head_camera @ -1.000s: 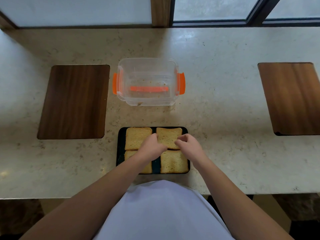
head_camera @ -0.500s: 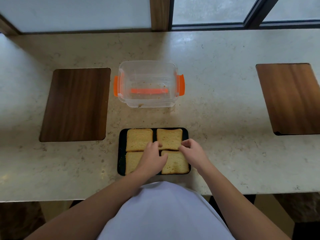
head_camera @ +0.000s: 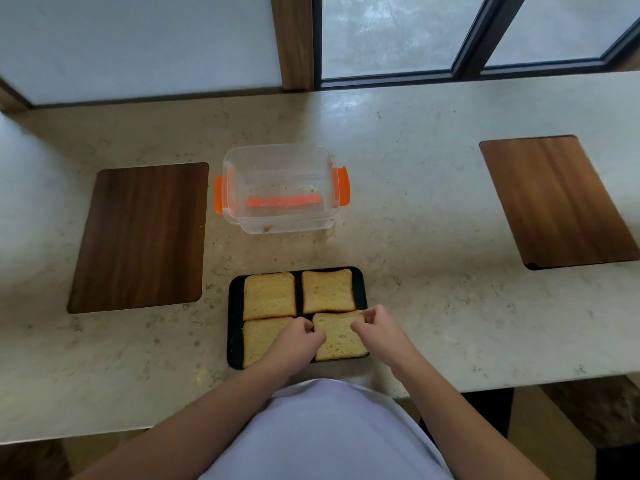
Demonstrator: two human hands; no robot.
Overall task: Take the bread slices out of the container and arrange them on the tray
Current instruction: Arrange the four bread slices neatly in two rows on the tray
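Tray (head_camera: 234, 327), bench front edge: 4 bread slices. Left hand (head_camera: 298, 344), right hand (head_camera: 375, 329) pinching near-right slice (head_camera: 341, 337). Container (head_camera: 280, 188) behind.

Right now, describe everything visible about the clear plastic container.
The container is a clear plastic rectangular tub, lidless, upright on the marble counter beyond the tray. An orange latch hangs on each short side, and an orange strip shows through its near wall. It holds no bread, only crumbs. Nothing but the counter touches it.
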